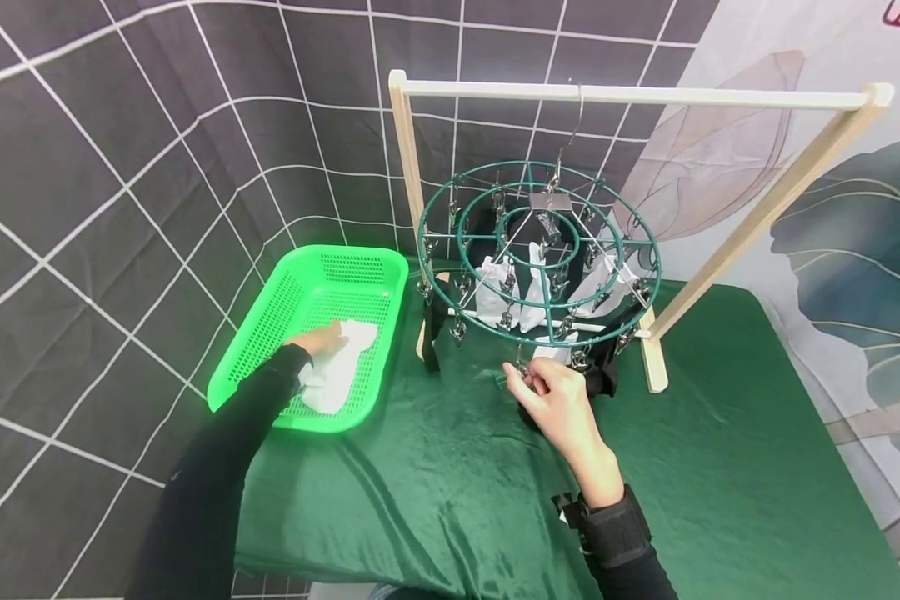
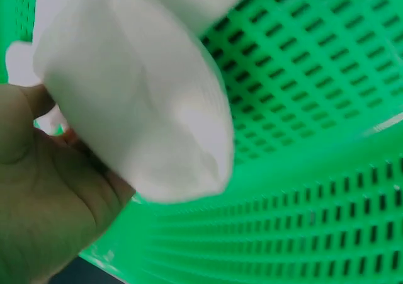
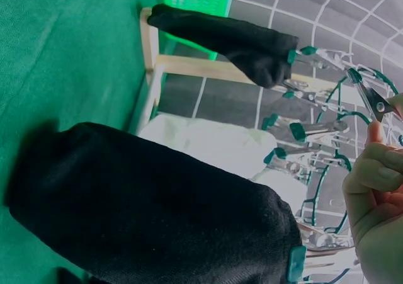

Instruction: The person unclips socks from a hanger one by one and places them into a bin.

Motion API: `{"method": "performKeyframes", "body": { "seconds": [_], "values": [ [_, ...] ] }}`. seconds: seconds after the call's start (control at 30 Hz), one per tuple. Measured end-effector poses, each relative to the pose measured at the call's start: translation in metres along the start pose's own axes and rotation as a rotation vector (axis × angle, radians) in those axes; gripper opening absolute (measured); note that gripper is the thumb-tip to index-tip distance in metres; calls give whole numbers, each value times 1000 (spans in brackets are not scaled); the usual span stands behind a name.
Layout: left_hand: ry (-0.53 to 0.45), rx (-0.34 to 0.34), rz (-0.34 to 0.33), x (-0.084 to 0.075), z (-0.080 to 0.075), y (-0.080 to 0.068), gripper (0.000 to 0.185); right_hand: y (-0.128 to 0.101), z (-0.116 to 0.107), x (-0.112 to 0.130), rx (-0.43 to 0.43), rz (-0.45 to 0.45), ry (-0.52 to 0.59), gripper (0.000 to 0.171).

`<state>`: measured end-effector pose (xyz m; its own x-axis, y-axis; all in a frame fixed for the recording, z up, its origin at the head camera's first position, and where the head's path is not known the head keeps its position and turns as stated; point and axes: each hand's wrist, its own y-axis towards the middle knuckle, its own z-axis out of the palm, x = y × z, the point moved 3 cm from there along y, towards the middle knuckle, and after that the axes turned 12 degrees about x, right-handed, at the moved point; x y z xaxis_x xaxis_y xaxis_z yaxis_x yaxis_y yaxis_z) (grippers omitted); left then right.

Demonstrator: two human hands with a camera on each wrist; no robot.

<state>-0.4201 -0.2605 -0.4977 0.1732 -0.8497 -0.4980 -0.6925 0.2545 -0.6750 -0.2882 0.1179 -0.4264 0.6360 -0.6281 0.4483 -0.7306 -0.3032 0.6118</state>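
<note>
My left hand (image 1: 328, 338) reaches into the green basket (image 1: 378, 260) and grips a white sock (image 1: 339, 371). In the left wrist view the sock (image 2: 138, 107) drapes over that hand (image 2: 44, 189). My right hand (image 1: 531, 381) is up at the near rim of the round green clip hanger (image 1: 648, 250) and pinches a metal clip (image 3: 376, 101) between thumb and fingers (image 3: 378, 170). White socks (image 1: 495, 292) and black socks (image 1: 433, 325) hang from the hanger's clips. A black sock (image 3: 157, 208) fills the foreground of the right wrist view.
The hanger hangs by a hook from a wooden rack (image 1: 630, 96) standing on a table covered in green cloth (image 1: 720, 483). The basket sits at the table's left edge, against a dark tiled backdrop (image 1: 120, 167). A leaf-patterned wall (image 1: 855, 233) is at right.
</note>
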Motion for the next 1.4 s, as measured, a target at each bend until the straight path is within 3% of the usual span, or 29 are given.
{"method": "performKeyframes", "body": {
  "seconds": [0.03,0.1,0.17,0.23,0.3,0.37,0.5,0.57,0.7,0.8,0.87,0.93,1.03,1.27,1.4],
  "values": [
    [77,-2,35,1,-4,2,61,0,0,0,-2,-3,-5,42],
    [270,-77,90,2,-12,5,54,0,-1,0,-6,-4,-20,41],
    [355,-223,100,1,-21,8,45,0,-2,0,-14,-3,-33,41],
    [438,-425,145,-7,-28,9,34,0,-3,-1,-17,1,-37,40],
    [458,-626,229,-24,-32,5,26,-1,-3,-1,-16,9,-40,40],
    [438,-782,357,-48,-32,-3,22,-1,-3,-1,-12,20,-41,39],
    [345,-1001,652,-105,-26,-29,20,-1,-2,0,-11,27,-36,39],
    [312,-1093,834,-131,-17,-41,19,-1,-1,1,-12,25,-39,39],
    [356,-1228,1236,-171,16,-66,16,-1,0,4,-9,20,-50,38],
    [455,-1203,1482,-194,43,-80,18,0,1,5,-14,13,-49,37],
    [511,-1148,1577,-204,58,-85,20,1,1,6,-19,3,-42,36],
    [548,-1081,1607,-211,69,-88,21,1,1,8,-21,-7,-36,35],
    [587,-1013,1575,-215,78,-86,22,1,1,10,-12,-14,-29,35],
    [780,-975,1373,-216,85,-79,22,2,0,14,50,13,-69,37],
    [769,-946,1287,-216,83,-76,19,4,-4,16,110,0,-93,33]
  ]
}}
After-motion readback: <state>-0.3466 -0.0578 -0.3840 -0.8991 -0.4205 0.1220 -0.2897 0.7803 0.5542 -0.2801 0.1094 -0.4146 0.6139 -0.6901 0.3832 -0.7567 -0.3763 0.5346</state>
